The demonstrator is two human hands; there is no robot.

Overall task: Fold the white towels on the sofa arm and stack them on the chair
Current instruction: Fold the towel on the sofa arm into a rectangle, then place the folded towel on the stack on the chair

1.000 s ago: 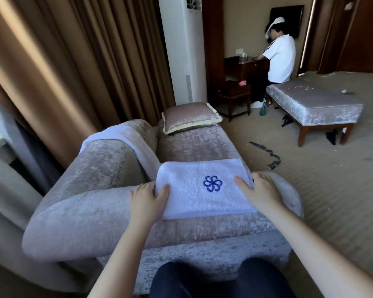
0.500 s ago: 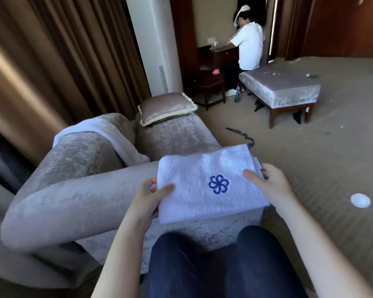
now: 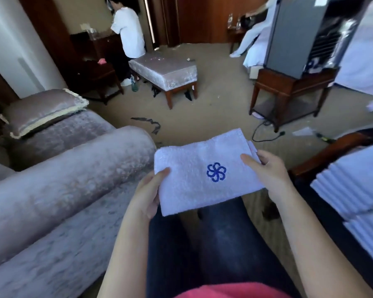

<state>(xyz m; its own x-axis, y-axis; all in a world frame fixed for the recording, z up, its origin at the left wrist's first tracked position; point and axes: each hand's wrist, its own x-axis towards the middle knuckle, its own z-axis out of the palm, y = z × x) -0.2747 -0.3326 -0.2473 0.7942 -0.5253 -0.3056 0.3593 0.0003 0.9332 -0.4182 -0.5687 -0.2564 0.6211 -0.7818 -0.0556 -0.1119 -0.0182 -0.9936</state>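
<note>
1. Folded white towel (image 3: 194,186), blue flower emblem (image 3: 216,172) facing up: held in the air above the person's lap, just beside the end of the sofa arm (image 3: 63,175).
2. Left hand (image 3: 148,196): grasps the towel's left edge, thumb on top, fingers beneath.
3. Right hand (image 3: 267,171): grasps the towel's right edge, thumb on top, fingers beneath.
4. Stack of folded white towels (image 3: 353,188): on the chair (image 3: 332,151) at far right, apart from the held towel.
5. Cushion (image 3: 43,110): lies on the sofa seat.
6. Upholstered bench (image 3: 166,69): stands on the carpet, with a person in a white shirt (image 3: 129,33) behind it.
</note>
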